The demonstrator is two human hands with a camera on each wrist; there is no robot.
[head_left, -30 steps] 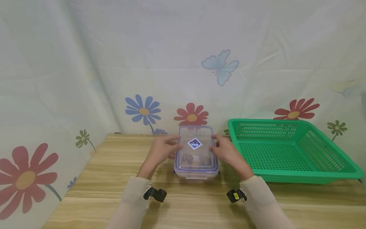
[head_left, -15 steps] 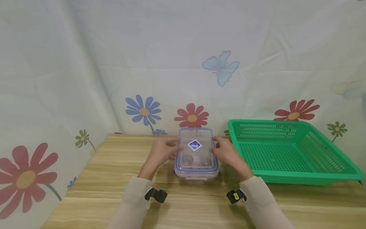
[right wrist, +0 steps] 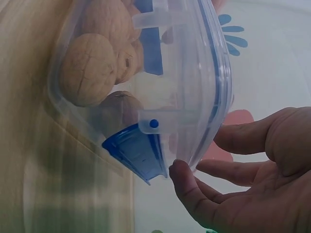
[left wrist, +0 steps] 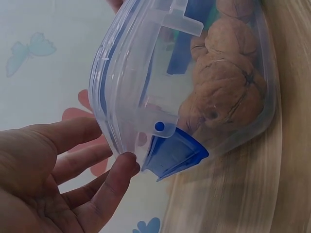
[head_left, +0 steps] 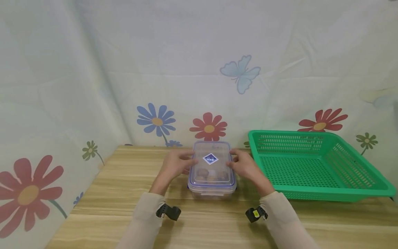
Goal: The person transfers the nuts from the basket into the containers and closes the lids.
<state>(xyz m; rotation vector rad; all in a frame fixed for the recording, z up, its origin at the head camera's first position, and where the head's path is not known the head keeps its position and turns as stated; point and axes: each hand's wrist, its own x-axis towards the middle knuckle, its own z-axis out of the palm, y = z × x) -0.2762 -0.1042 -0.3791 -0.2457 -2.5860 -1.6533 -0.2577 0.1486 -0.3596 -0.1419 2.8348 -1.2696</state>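
A clear plastic food container [head_left: 214, 194] stands on the table with its blue-edged lid [head_left: 214, 166] on top. Through its walls show several walnuts [left wrist: 226, 90], seen again in the right wrist view. At the left edge of the lid, my left hand [head_left: 174, 165] grips the rim between thumb and fingers. Opposite it, my right hand [head_left: 247, 166] holds the right edge the same way. Beside the fingertips, a blue side latch [left wrist: 175, 153] hangs swung out from the wall in the left wrist view; a matching latch [right wrist: 138, 150] hangs out on the other side.
A green perforated plastic basket [head_left: 295, 173] stands close to the right of my right hand. The wood-grain table [head_left: 130, 180] extends left and in front of the container. Behind it hangs a pale curtain [head_left: 174, 69] with printed flowers and a butterfly.
The lid's far edge has come down, and the lid and container have shifted slightly toward me and a touch to the left. Both hands keep their places at the lid's sides.
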